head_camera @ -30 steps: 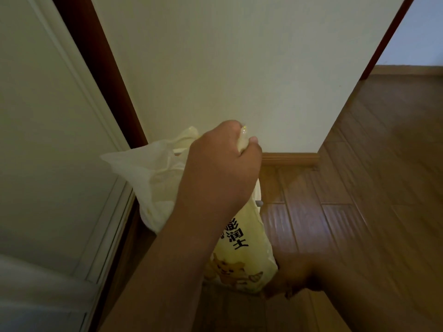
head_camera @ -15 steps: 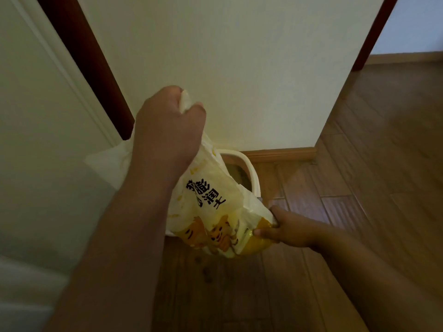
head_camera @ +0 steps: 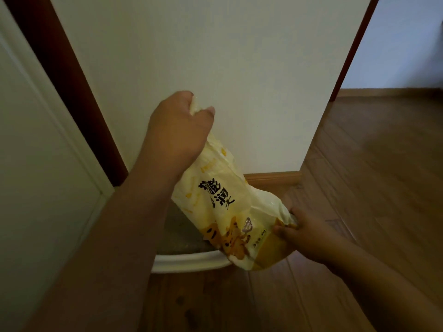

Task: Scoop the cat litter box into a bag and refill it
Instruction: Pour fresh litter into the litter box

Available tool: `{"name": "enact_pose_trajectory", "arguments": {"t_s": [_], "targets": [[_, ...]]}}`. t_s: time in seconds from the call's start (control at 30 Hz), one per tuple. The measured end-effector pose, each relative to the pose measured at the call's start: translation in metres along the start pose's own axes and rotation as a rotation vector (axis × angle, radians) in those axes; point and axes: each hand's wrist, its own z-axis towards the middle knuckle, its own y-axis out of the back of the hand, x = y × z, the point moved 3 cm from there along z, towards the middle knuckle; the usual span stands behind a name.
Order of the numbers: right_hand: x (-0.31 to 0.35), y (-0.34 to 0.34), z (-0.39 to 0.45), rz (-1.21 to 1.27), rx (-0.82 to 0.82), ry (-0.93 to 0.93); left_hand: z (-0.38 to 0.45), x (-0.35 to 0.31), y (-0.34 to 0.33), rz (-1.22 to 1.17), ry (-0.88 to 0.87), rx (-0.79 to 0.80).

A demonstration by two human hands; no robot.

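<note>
Hands grip a yellow cat litter bag [head_camera: 230, 212] at both ends above a white litter box [head_camera: 191, 261] on a wooden floor [head_camera: 371, 188], seen from the head camera looking down. The left hand [head_camera: 178, 130] is raised in front of the pale wall [head_camera: 215, 68], fingers curled into a fist around the bunched, twisted end of the bag, a bit of plastic poking out between thumb and forefinger. The right hand [head_camera: 304, 236] is lower and to the right, thumb and curled fingers clamped on the bag's other end, where the printing turns deeper yellow. The bag hangs tilted between them, high at the left hand and sloping down to the right, with black Chinese characters and orange cartoon cats on its face.

Below it, the litter box sits against the wall, beside the wooden baseboard [head_camera: 273, 176]. Only its curved near rim and a patch of grey litter [head_camera: 179, 233] inside show; the left forearm and the bag cover the rest. A dark red-brown door frame [head_camera: 62, 75] runs diagonally at left, next to a white panelled door [head_camera: 36, 164]. At right, a second dark frame strip [head_camera: 352, 44] edges the wall, with more floor and a paler bluish wall [head_camera: 407, 44] beyond. The scene is dim.
</note>
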Motion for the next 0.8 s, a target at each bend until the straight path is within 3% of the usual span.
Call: {"name": "enact_pose_trajectory", "arguments": {"t_s": [0.3, 0.6, 0.8], "targets": [[-0.019, -0.01, 0.003, -0.15, -0.069, -0.094, -0.019, 0.055, -0.056, 0.086, 0.037, 0.249], [-0.019, -0.023, -0.005, -0.37, -0.006, -0.078, -0.022, 0.102, -0.079, 0.079, 0.186, 0.307], [-0.01, -0.019, -0.01, -0.387, -0.015, -0.048, -0.018, 0.132, -0.07, 0.056, 0.275, 0.262]]}}
